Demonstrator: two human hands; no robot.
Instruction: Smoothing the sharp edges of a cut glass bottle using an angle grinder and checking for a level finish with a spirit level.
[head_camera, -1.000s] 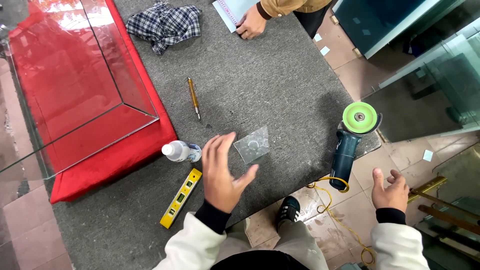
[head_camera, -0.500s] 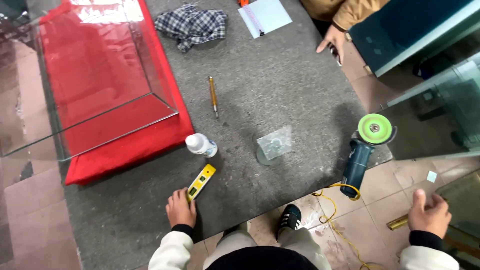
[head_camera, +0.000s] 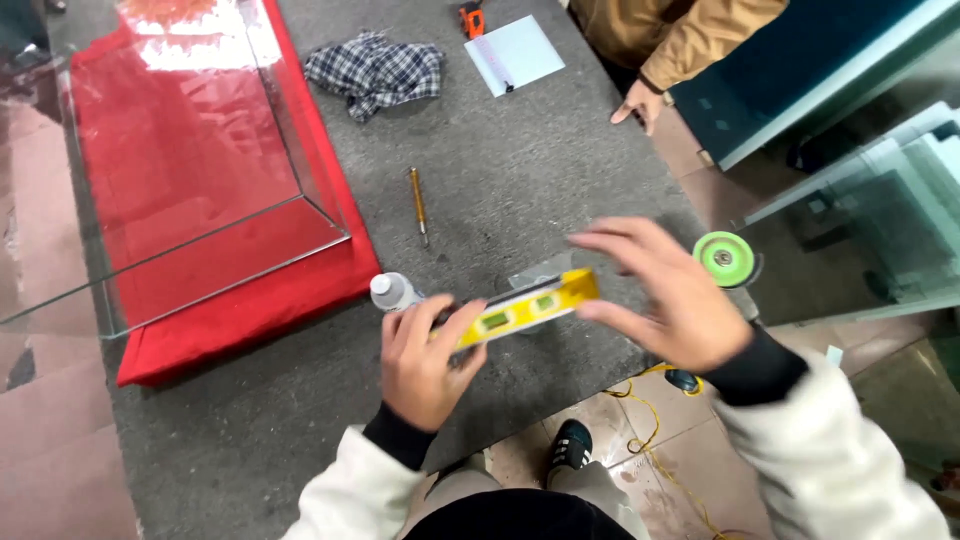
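1. One yellow level (head_camera: 520, 308), above the grey table (head_camera: 540, 160).
2. One glass tank (head_camera: 190, 170) on the table.
3. One pencil (head_camera: 418, 203) on it.
4. One checked cloth (head_camera: 375, 70).
5. One paper sheet (head_camera: 515, 52).
6. One white bottle (head_camera: 392, 292).

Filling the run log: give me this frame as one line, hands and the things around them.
left hand: grips yellow spirit level | right hand: open, at level's far end | nearby: white bottle, green-disc angle grinder, glass tank on red cloth

Bottle (head_camera: 391, 291) stands right of tank (head_camera: 200, 170), left of level (head_camera: 525, 307).
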